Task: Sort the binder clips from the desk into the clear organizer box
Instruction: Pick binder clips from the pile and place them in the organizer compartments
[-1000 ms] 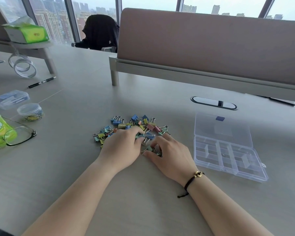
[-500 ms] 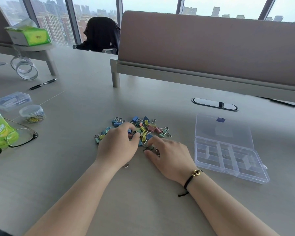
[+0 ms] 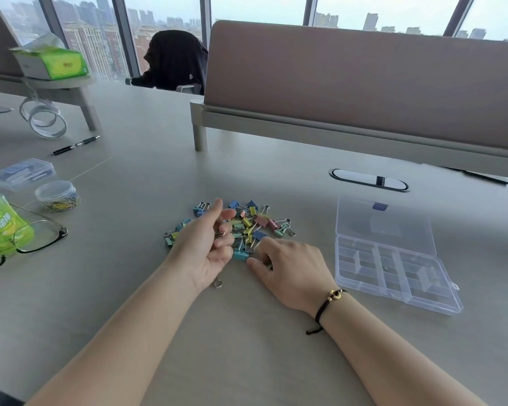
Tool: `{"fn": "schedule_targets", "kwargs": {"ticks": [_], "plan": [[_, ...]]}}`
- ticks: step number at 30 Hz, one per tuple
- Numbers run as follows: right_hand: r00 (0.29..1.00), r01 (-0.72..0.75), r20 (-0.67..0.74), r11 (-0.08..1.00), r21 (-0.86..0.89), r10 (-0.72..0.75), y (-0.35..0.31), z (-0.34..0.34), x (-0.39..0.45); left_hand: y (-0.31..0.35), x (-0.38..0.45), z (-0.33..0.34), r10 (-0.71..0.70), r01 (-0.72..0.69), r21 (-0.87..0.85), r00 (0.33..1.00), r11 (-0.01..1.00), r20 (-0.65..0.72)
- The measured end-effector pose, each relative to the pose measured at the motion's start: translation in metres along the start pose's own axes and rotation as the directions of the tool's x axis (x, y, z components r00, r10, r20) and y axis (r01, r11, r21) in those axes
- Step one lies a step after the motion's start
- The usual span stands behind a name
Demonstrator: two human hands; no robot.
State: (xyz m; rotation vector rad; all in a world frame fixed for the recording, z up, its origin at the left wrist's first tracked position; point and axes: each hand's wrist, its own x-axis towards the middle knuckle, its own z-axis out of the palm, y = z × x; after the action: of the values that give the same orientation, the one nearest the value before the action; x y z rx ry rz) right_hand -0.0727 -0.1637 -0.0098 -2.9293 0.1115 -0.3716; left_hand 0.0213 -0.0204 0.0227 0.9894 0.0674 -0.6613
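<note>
Binder clips (image 3: pixel 248 222): mixed pastel heap of blue, yellow, pink, teal-green, with silver wire handles. Organizer box (image 3: pixel 393 260): clear plastic, small blue label on lid. Table (image 3: pixel 247 332): pale grey-beige, plain. Bracelet (image 3: pixel 329 303): black cord, gold bead. Tissue box (image 3: pixel 53 64): green and white. Pen (image 3: pixel 75 145): black. Glasses (image 3: pixel 38 237): dark frame. Divider panel (image 3: pixel 364 83): dusty mauve-brown.

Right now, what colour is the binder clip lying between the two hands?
Light blue binder clip, with silver wire handles; the head view shows it plainly.

Both forearms are bare; the right wrist wears a black cord bracelet (image 3: pixel 324 307) with a gold bead.
</note>
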Motion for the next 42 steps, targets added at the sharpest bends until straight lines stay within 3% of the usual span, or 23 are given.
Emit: {"fn": "schedule_targets", "kwargs": {"ticks": [6, 10, 16, 20, 22, 24, 26, 31, 37, 40, 42], "plan": [[0.994, 0.053, -0.087, 0.996, -0.076, -0.06, 0.0, 0.003, 0.0, 0.003, -0.004, -0.001, -0.118, 0.137, -0.225, 0.988, 0.965, 0.096], [0.968, 0.061, -0.235, 0.992, -0.114, -0.087, 0.0, 0.006, 0.001, 0.001, -0.006, 0.001, -0.129, 0.144, -0.23, 0.988, 0.962, 0.08], [0.978, 0.013, -0.202, 0.988, -0.151, -0.044, 0.001, 0.005, 0.004, -0.003, -0.008, 0.006, -0.146, 0.153, -0.149, 0.988, 0.977, 0.056], [0.968, -0.027, -0.251, 0.998, -0.052, 0.013, 0.003, 0.003, 0.005, -0.007, -0.007, 0.008, -0.136, 0.134, -0.1, 0.991, 0.986, -0.012], [0.937, -0.072, -0.332, 0.989, 0.129, 0.112, 0.003, -0.002, 0.007, -0.008, -0.007, 0.008, -0.131, 0.128, -0.094, 0.991, 0.987, -0.029], [0.898, -0.069, -0.382, 0.929, 0.364, 0.217, -0.005, -0.015, 0.014, -0.008, -0.007, 0.009, -0.148, 0.149, -0.1, 0.989, 0.984, 0.02], [0.877, -0.044, -0.401, 0.875, 0.482, 0.265, -0.019, -0.029, 0.027, -0.009, -0.01, 0.01, -0.185, 0.202, -0.125, 0.973, 0.971, 0.139], [0.972, 0.0, -0.224, 0.947, 0.321, 0.076, -0.049, -0.036, 0.044, -0.013, -0.018, 0.013, -0.228, 0.301, -0.154, 0.902, 0.941, 0.368], [0.967, 0.096, -0.252, 0.961, 0.259, -0.029, -0.038, -0.037, 0.037, -0.014, -0.017, 0.013, -0.24, 0.299, -0.192, 0.929, 0.935, 0.281], [0.918, 0.062, -0.379, 0.9, 0.433, 0.12, -0.021, -0.044, 0.023, -0.008, -0.018, 0.013, -0.27, 0.314, -0.205, 0.938, 0.927, 0.218], [0.904, -0.037, -0.363, 0.889, 0.455, 0.224, -0.005, -0.045, 0.01, -0.005, -0.016, 0.01, -0.294, 0.321, -0.213, 0.944, 0.923, 0.149]]}}
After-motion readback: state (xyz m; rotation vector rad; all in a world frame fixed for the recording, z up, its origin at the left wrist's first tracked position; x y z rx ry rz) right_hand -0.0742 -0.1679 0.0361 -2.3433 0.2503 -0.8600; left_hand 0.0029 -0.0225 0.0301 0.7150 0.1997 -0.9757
